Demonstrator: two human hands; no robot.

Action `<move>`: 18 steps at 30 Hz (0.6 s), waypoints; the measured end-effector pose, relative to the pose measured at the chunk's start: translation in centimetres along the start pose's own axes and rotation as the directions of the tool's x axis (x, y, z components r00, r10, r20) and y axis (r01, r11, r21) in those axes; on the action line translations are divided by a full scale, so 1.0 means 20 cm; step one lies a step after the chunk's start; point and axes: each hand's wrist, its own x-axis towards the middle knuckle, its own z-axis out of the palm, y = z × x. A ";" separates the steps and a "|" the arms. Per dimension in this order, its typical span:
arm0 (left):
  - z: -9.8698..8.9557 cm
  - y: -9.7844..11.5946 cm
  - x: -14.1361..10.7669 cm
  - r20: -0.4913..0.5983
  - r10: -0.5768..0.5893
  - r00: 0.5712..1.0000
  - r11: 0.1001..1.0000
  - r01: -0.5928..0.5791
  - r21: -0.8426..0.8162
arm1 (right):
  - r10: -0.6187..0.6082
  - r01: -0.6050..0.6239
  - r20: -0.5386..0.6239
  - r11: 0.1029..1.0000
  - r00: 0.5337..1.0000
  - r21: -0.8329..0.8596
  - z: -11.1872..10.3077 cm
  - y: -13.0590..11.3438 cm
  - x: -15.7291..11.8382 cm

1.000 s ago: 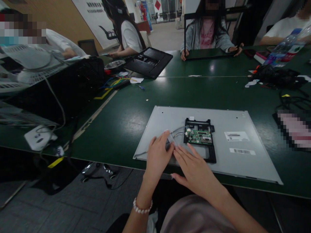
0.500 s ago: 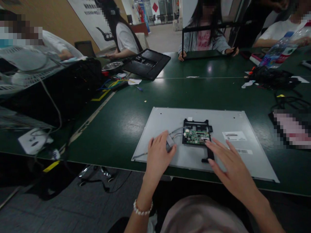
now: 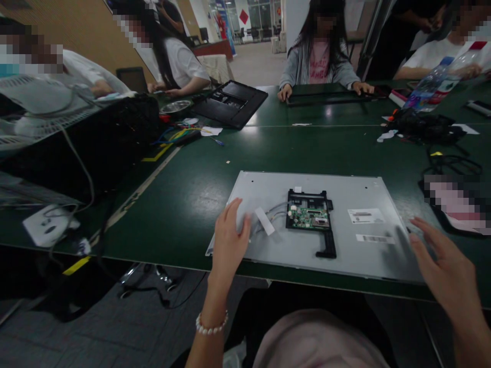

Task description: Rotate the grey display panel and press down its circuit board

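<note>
A grey display panel (image 3: 356, 255) lies back side up on the table in front of me. On its middle sits a black plastic bracket (image 3: 330, 244) carrying a green circuit board (image 3: 303, 217). Grey cables (image 3: 274, 208) lead leftward from the board, under a white strip (image 3: 264, 221) that looks like tape or a label. My left hand (image 3: 230, 235) hovers over the panel's left part, fingers apart, holding nothing. My right hand (image 3: 445, 255) is at the panel's right edge with its fingers spread and nothing in it; whether it touches the edge I cannot tell.
Across the green table (image 3: 184, 204), a person's hands hold a thin black frame (image 3: 330, 102). A black plastic cover (image 3: 233, 105) lies back left. To the right are plastic bottles (image 3: 433, 87), black cables (image 3: 454, 161) and a pink-and-black item (image 3: 456, 204). A white fan (image 3: 42, 97) stands left.
My left hand has let go of the cable bundle and moved left, uncovering the white strip. My right hand has left the bracket for the panel's right edge. The person opposite has lowered the black frame.
</note>
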 end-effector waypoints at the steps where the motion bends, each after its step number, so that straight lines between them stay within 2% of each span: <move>1: -0.01 -0.03 0.01 -0.024 -0.018 1.000 1.000 0.018 0.009 | 0.019 -0.019 0.006 0.999 1.000 0.031 0.00 0.01 0.00; 5: -0.03 -0.13 0.02 -0.083 -0.101 0.991 0.994 0.104 0.028 | 0.109 -0.116 0.050 0.981 0.993 0.157 0.02 0.03 0.02; 8: -0.01 -0.17 0.01 -0.061 -0.146 0.987 0.988 0.149 0.045 | 0.167 -0.182 0.090 0.960 0.982 0.214 0.03 0.02 0.04; 14: 0.01 -0.16 0.01 0.048 -0.198 0.979 0.973 0.191 0.127 | 0.179 -0.201 0.108 0.947 0.978 0.250 0.06 0.04 0.05; 18: 0.01 -0.15 0.00 0.049 -0.207 0.977 0.969 0.198 0.145 | 0.149 -0.168 0.103 0.962 0.983 0.213 0.08 0.07 0.05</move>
